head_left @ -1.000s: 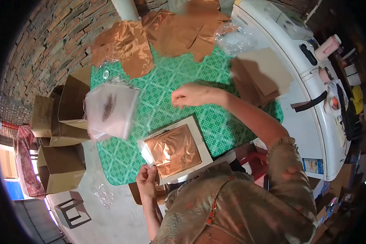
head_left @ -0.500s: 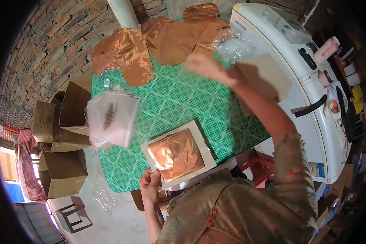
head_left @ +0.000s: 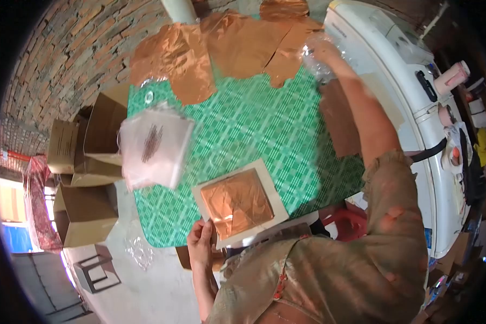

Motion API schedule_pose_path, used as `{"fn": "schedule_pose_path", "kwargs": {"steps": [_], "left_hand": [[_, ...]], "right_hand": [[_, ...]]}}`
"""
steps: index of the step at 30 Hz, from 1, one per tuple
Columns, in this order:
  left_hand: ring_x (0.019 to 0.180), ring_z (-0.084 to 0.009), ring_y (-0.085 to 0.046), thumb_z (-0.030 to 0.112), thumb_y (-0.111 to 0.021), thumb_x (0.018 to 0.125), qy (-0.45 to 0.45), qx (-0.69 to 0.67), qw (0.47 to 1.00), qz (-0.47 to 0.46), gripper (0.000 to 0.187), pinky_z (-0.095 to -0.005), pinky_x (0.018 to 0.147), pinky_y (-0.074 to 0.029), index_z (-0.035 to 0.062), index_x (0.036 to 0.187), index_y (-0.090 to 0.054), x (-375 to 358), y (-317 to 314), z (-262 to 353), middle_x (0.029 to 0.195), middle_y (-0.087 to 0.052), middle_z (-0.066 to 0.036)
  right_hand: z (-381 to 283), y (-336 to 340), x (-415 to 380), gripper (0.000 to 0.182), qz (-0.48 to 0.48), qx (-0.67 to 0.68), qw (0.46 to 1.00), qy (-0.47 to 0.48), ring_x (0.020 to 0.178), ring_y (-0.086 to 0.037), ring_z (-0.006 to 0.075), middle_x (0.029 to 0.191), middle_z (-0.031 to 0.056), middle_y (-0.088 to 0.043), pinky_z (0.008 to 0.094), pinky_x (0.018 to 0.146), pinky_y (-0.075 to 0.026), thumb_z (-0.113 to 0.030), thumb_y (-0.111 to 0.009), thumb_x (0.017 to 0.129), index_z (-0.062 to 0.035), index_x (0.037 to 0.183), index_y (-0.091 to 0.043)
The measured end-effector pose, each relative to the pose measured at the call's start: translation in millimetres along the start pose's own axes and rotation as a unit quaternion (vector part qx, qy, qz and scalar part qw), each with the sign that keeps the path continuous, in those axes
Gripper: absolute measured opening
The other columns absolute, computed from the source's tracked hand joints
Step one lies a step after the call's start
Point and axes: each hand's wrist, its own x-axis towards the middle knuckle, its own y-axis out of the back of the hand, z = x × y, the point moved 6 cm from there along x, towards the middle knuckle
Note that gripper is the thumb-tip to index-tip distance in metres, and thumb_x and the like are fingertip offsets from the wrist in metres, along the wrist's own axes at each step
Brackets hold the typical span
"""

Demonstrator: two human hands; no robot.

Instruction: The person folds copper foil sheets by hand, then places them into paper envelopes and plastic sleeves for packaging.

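Observation:
A square of shiny copper-coloured foil (head_left: 237,200) lies on a pale square board (head_left: 276,201) at the table's near edge. My left hand (head_left: 200,242) pinches the board's lower left corner, thumb on top. At the far right of the table, my right hand (head_left: 325,53) is at a crumpled clear plastic film (head_left: 314,66), with its fingers blurred, so a grip on the film cannot be made out. Large wrinkled copper-coloured foil sheets (head_left: 243,46) cover the table's far side, to the left of that hand.
The table has a green checked cover (head_left: 243,119). A stack of clear plastic bags (head_left: 159,143) lies at its left edge. Open cardboard boxes (head_left: 89,213) stand on the left. A white fridge-like appliance (head_left: 410,102) borders the right, and a red stool (head_left: 351,222) is below.
My right hand has moved right, from above the foil sheets to the clear plastic film. My left hand stays on the board's corner. The whole view has shifted slightly.

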Motion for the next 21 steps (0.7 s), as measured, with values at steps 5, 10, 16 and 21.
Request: {"fn": "schedule_pose_path", "kwargs": {"steps": [5, 10, 16, 21], "left_hand": [[0.086, -0.0076, -0.063, 0.009, -0.063, 0.104, -0.002, -0.078, 0.997, -0.012, 0.014, -0.0232, 0.077, -0.051, 0.0020, 0.116, -0.064, -1, -1, -9, 0.099, -0.069, -0.001], [0.106, -0.0134, -0.066, 0.007, -0.061, 0.105, 0.001, -0.128, 0.991, -0.037, 0.019, -0.0299, 0.098, -0.051, -0.0020, 0.122, -0.062, -4, -5, -11, 0.116, -0.071, -0.008], [0.111, -0.0145, -0.065, 0.008, -0.059, 0.106, -0.006, -0.166, 0.985, -0.051, 0.017, -0.0312, 0.103, -0.048, -0.0022, 0.120, -0.062, -11, -6, -17, 0.120, -0.071, -0.010], [0.109, -0.0129, -0.065, 0.009, -0.059, 0.106, -0.009, -0.187, 0.981, -0.055, 0.014, -0.0301, 0.099, -0.049, -0.0003, 0.116, -0.065, -16, -9, -16, 0.116, -0.071, -0.007]], "right_hand": [[-4, 31, 4, 0.030, -0.147, -0.015, 0.989, -0.027, 0.101, -0.072, 0.0356, 0.112, 0.0196, -0.073, 0.0457, 0.087, -0.056, -0.028, -0.060, 0.094, -0.0090, 0.115, -0.070], [45, 54, -7, 0.046, 0.035, 0.265, 0.936, -0.228, 0.058, -0.064, 0.0210, 0.067, 0.0108, -0.068, 0.0380, 0.058, -0.055, -0.044, -0.086, 0.068, -0.0007, 0.078, -0.074], [-102, 191, -141, 0.024, 0.082, 0.579, 0.808, -0.077, 0.085, -0.064, 0.0089, 0.095, 0.0034, -0.069, 0.0257, 0.077, -0.053, -0.026, -0.065, 0.103, -0.0015, 0.107, -0.066], [-222, 210, -315, 0.012, 0.040, 0.553, 0.829, 0.074, 0.102, -0.072, 0.0176, 0.112, 0.0122, -0.076, 0.0327, 0.089, -0.058, -0.002, -0.066, 0.097, -0.0027, 0.108, -0.069]]}}
